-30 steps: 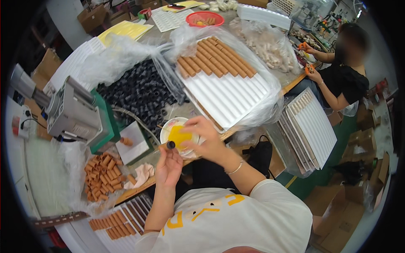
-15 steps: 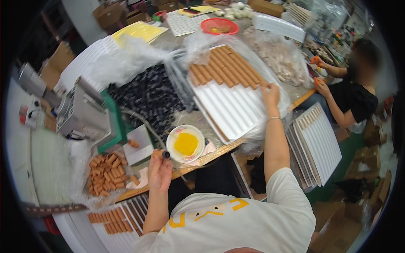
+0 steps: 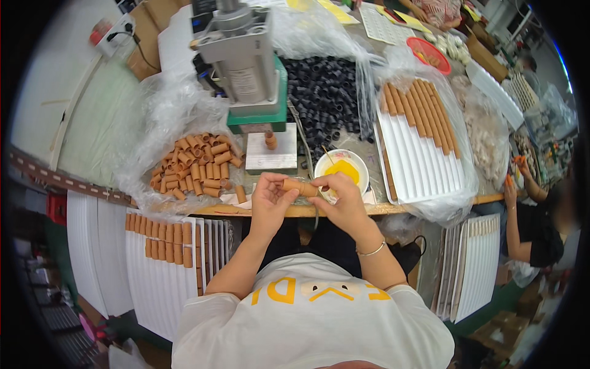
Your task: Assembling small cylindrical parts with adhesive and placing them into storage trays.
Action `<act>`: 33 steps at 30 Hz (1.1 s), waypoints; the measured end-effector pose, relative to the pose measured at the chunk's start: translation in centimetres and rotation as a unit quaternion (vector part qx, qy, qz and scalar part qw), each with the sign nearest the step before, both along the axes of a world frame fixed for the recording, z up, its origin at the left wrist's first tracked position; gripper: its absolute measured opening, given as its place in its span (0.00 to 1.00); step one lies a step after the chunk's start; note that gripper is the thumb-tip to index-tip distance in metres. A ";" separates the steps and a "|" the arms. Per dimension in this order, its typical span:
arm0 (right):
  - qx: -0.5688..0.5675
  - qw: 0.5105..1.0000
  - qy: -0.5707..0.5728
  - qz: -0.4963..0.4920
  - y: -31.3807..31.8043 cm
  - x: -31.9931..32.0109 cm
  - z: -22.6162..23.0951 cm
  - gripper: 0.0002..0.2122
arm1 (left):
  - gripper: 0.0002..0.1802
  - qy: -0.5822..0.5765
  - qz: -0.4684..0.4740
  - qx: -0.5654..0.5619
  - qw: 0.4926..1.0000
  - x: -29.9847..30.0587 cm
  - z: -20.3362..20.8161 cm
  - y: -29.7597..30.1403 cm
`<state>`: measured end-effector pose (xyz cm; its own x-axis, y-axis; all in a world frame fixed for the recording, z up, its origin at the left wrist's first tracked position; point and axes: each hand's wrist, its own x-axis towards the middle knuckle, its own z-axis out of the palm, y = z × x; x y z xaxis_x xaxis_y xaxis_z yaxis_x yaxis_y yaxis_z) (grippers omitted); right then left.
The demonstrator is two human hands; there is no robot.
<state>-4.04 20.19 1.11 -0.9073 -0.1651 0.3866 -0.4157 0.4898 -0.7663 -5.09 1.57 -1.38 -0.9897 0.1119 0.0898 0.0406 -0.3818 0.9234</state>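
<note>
Between my two hands, just in front of the bench edge, lies a brown tube (image 3: 298, 186), held level. My left hand (image 3: 271, 198) pinches its left end; the fingers of my right hand (image 3: 342, 202) grip its right end, where a seam or ring shows. No black piece is visible on the tube; the right fingers partly cover that end. Just beyond my right hand sits a bowl (image 3: 363, 161) of yellow liquid with a thin stick in it. A short brown piece (image 3: 270, 141) stands on the metal block (image 3: 257, 161) under the press (image 3: 249, 67).
Loose short brown tubes (image 3: 200, 169) are heaped on plastic at the left. Black rings (image 3: 326, 92) lie behind the bowl. A white ridged tray (image 3: 409, 166) at the right bears rows of brown tubes. More trays (image 3: 144, 270) stand below the bench. A co-worker (image 3: 533, 212) sits at far right.
My right hand has left the tray and come to the middle, now on a brown tube. My left hand has joined it; the black-tipped piece it held no longer shows. The view has turned left.
</note>
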 end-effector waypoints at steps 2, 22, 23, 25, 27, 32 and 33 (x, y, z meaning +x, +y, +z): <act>0.005 0.999 -0.032 0.018 -1.4 -0.2 -0.1 0.16 | 0.20 0.021 0.001 -0.042 0.999 0.2 -0.8 -0.9; 0.106 0.991 -0.021 -0.080 -8.8 -13.6 -4.3 0.11 | 0.20 0.115 0.197 -0.396 0.890 -4.9 -1.1 -9.1; 0.085 0.990 -0.089 -0.071 -8.6 -13.7 -4.6 0.10 | 0.20 0.061 0.107 -0.271 0.955 -4.3 -0.8 -9.4; 0.109 0.986 -0.099 -0.077 -8.7 -12.8 -4.0 0.13 | 0.21 -0.001 0.021 -0.144 0.989 -3.3 -0.5 -10.0; 0.243 0.954 0.055 -0.165 -7.9 -10.7 -2.7 0.19 | 0.23 -0.009 -0.069 -0.120 0.990 -2.6 -0.2 -10.2; -0.060 0.985 -0.150 0.059 -5.6 -2.8 1.8 0.21 | 0.28 -0.040 -0.168 -0.043 0.984 -0.6 0.1 -8.2; -0.104 0.970 -0.184 0.116 -5.5 -1.9 2.1 0.18 | 0.28 -0.044 -0.176 -0.047 0.982 -0.3 0.4 -7.5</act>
<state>-5.91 14.73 3.26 -0.9381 -0.3346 0.0901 -0.1753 0.2341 -0.9563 -5.38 -5.97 -0.96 -0.8914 0.4527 -0.0207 -0.1598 -0.2712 0.9492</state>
